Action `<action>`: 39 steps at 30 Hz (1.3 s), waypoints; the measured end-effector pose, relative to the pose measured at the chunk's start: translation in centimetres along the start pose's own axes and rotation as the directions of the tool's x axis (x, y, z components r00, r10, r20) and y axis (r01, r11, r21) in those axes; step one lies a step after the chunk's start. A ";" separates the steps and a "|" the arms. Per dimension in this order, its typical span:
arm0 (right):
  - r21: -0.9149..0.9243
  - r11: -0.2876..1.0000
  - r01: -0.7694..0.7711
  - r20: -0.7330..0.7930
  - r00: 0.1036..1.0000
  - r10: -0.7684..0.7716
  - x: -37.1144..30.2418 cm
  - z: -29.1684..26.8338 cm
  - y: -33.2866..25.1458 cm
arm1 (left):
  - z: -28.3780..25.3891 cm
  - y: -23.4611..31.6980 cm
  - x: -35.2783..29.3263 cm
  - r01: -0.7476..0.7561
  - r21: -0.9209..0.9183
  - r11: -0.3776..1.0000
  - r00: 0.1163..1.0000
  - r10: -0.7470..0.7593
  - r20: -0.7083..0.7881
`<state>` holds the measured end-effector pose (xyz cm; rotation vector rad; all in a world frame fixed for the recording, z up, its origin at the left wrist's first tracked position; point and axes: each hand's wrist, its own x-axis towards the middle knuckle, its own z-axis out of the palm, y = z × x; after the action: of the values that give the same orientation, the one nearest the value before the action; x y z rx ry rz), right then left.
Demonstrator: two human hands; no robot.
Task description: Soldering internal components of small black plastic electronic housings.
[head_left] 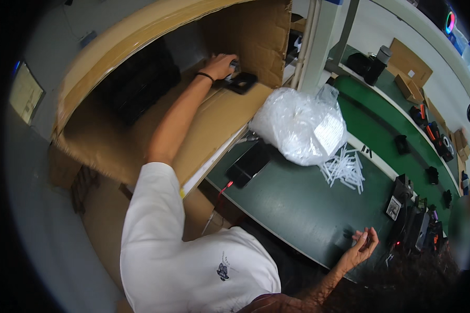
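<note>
The left grip reaches deep into a large cardboard box, its fingers bent down at a small greyish piece; whether they are closed on it, I cannot tell. Just beside that piece, a black square item lies on the box's inner floor, close to the right-hand wall. Farther left in the box is a dark stack, too shadowed to make out. The right grip is loosely spread, fingers half curled, with nothing visible in it, over the dark green surface. On that surface, near the box, lies a flat black device; next to it sits a clear plastic bag bearing a white label, with a loose heap of white strips at its lower right. Black equipment stands beyond the right grip.
</note>
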<state>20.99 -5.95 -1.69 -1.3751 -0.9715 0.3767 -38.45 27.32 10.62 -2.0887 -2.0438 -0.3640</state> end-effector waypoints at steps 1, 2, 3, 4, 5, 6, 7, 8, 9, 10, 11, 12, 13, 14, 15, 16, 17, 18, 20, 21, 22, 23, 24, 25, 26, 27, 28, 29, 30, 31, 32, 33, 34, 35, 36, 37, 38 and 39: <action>-0.006 1.000 0.004 0.032 0.999 -0.004 -0.2 0.1 -0.6 | -1.1 1.1 -1.6 0.015 0.006 1.000 1.000 -0.015 0.004; 0.041 0.999 0.009 0.033 0.999 -0.011 -0.8 0.9 -1.3 | -2.2 2.2 -2.7 0.036 -0.114 0.993 0.998 -0.043 -0.056; 0.082 0.997 0.009 0.066 0.998 -0.014 -1.4 1.2 -1.6 | -3.3 3.0 -4.0 0.049 -0.234 0.971 0.991 -0.077 -0.114; 0.120 0.993 0.006 0.086 0.996 -0.016 -2.2 1.7 -2.2 | -4.7 3.8 -5.3 0.044 -0.231 0.972 0.991 -0.071 -0.111; 0.112 0.993 0.030 0.125 0.991 -0.044 -2.9 2.7 -3.0 | -5.6 5.3 -7.1 0.055 -0.322 0.945 0.967 -0.131 -0.220; 0.106 0.993 0.058 0.173 0.982 -0.076 -3.4 3.6 -3.9 | -6.4 6.8 -9.8 0.064 -0.413 0.909 0.924 -0.210 -0.319; 0.153 0.987 0.045 0.214 0.974 -0.077 -3.8 4.3 -4.6 | -7.2 8.3 -12.1 0.019 -0.416 0.909 0.900 -0.197 -0.388; 0.202 0.979 0.032 0.246 0.966 -0.083 -4.1 5.1 -5.2 | -8.1 10.2 -14.4 -0.035 -0.415 0.909 0.870 -0.177 -0.461; 0.239 0.971 0.014 0.281 0.956 -0.084 -4.5 5.8 -5.6 | -9.2 12.8 -16.8 -0.063 -0.402 0.913 0.865 -0.151 -0.479; 0.269 0.963 -0.007 0.309 0.948 -0.079 -5.0 6.2 -6.1 | -10.1 15.7 -19.1 -0.098 -0.393 0.914 0.863 -0.119 -0.492; 0.304 0.953 -0.001 0.367 0.923 -0.116 -5.2 6.8 -7.2 | -10.8 18.3 -21.6 -0.177 -0.400 0.899 0.856 -0.060 -0.514; 0.333 0.943 0.002 0.416 0.897 -0.149 -5.5 7.4 -8.5 | -10.9 20.8 -24.1 -0.260 -0.412 0.873 0.845 0.000 -0.534; 0.375 0.927 0.007 0.443 0.877 -0.186 -5.8 7.9 -9.7 | -10.3 23.1 -26.2 -0.336 -0.457 0.824 0.859 0.068 -0.508; 0.411 0.912 0.002 0.481 0.849 -0.219 -5.8 8.7 -10.7 | -9.6 24.8 -27.8 -0.392 -0.506 0.768 0.869 0.127 -0.479; 0.395 0.917 0.052 0.501 0.825 -0.263 -5.8 9.3 -10.9 | -8.8 26.3 -29.2 -0.448 -0.568 0.691 0.869 0.186 -0.458; 0.370 0.924 0.094 0.527 0.798 -0.292 -5.4 9.3 -10.8 | -7.9 27.8 -30.2 -0.488 -0.633 0.600 0.866 0.247 -0.434; 0.324 0.936 0.139 0.532 0.792 -0.301 -4.6 9.2 -10.5 | -6.4 28.9 -30.3 -0.520 -0.686 0.509 0.854 0.320 -0.410; 0.276 0.944 0.182 0.540 0.783 -0.309 -3.9 8.8 -10.0 | -5.2 29.7 -30.3 -0.483 -0.785 0.388 0.863 0.361 -0.353; 0.222 0.956 0.191 0.532 0.798 -0.283 -3.3 7.1 -7.3 | -3.0 30.8 -29.8 -0.453 -0.826 0.336 0.860 0.409 -0.305; 0.147 0.972 0.182 0.509 0.829 -0.232 -3.3 6.1 -6.3 | -2.8 31.2 -29.6 -0.433 -0.842 0.322 0.862 0.422 -0.282; 0.080 0.982 0.169 0.487 0.853 -0.187 -3.1 5.4 -6.0 | -2.7 31.3 -29.5 -0.412 -0.854 0.317 0.865 0.429 -0.259; 0.002 0.988 0.156 0.480 0.866 -0.138 -2.8 4.3 -6.0 | -2.2 31.4 -29.3 -0.390 -0.869 0.304 0.867 0.439 -0.236; -0.020 0.999 0.032 0.521 0.853 -0.017 -2.0 3.2 -6.4 | -1.4 31.8 -29.2 -0.388 -0.875 0.291 0.863 0.447 -0.234; -0.063 0.994 0.087 0.520 0.853 -0.042 -1.3 2.5 -6.2 | -0.8 31.9 -29.3 -0.299 -0.929 0.217 0.903 0.380 -0.202; -0.108 0.984 0.141 0.510 0.857 -0.067 -0.4 1.8 -5.8 | -0.1 32.3 -29.1 -0.214 -0.968 0.133 0.932 0.324 -0.161; -0.171 0.967 0.187 0.546 0.835 -0.064 0.4 0.8 -5.2 | 0.2 32.9 -29.1 -0.187 -0.980 0.070 0.958 0.232 -0.166; -0.185 0.966 0.180 0.535 0.843 -0.055 1.2 -0.1 -5.1 | 0.0 32.9 -28.9 -0.145 -0.987 0.073 0.974 0.186 -0.129; -0.264 0.923 0.281 0.589 0.805 -0.077 2.0 -0.9 -5.3 | 0.4 32.7 -28.7 -0.159 -0.985 0.074 0.982 0.120 -0.149; -0.330 0.864 0.380 0.643 0.761 -0.089 2.7 -1.4 -5.7 | 1.0 32.4 -28.5 -0.172 -0.982 0.077 0.984 0.052 -0.168; -0.341 0.880 0.330 0.641 0.767 -0.039 3.2 -1.7 -6.3 | 1.7 32.0 -28.6 -0.111 -0.993 0.030 0.994 -0.003 -0.112; -0.348 0.879 0.325 0.637 0.770 -0.033 3.9 -1.9 -6.3 | 2.0 32.2 -29.0 0.015 -0.981 -0.194 0.996 -0.085 0.032; -0.391 0.850 0.353 0.646 0.763 -0.019 4.7 -2.2 -6.1 | 2.2 32.2 -29.3 0.020 -0.980 -0.196 0.996 -0.079 0.037; -0.429 0.819 0.381 0.656 0.755 -0.007 5.4 -2.3 -5.9 | 2.3 32.0 -29.8 -0.016 -1.000 -0.009 0.998 -0.058 -0.015; -0.470 0.812 0.345 0.670 0.738 0.074 6.1 -2.3 -5.6 | 2.4 31.7 -30.3 -0.057 -0.982 0.180 0.998 -0.028 -0.063; -0.467 0.815 0.344 0.672 0.737 0.074 6.6 -2.0 -5.2 | 2.5 31.3 -30.6 -0.103 -0.926 0.363 0.994 0.010 -0.106; -0.441 0.814 0.378 0.722 0.688 0.071 7.1 -1.5 -4.8 | 2.3 30.9 -31.0 -0.144 -0.830 0.539 0.989 0.049 -0.140; -0.407 0.815 0.413 0.771 0.634 0.064 7.6 -0.9 -4.5 | 1.8 31.1 -31.3 -0.108 -0.842 0.529 0.994 0.086 -0.073; -0.322 0.869 0.376 0.817 0.575 0.054 8.0 -0.3 -4.3 | 1.9 31.8 -31.7 -0.141 -0.812 0.566 0.988 0.129 -0.082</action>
<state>24.55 -1.14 5.18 -1.5298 -2.0745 0.6916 -7.06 -3.10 0.00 -2.6589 -1.8434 -1.5614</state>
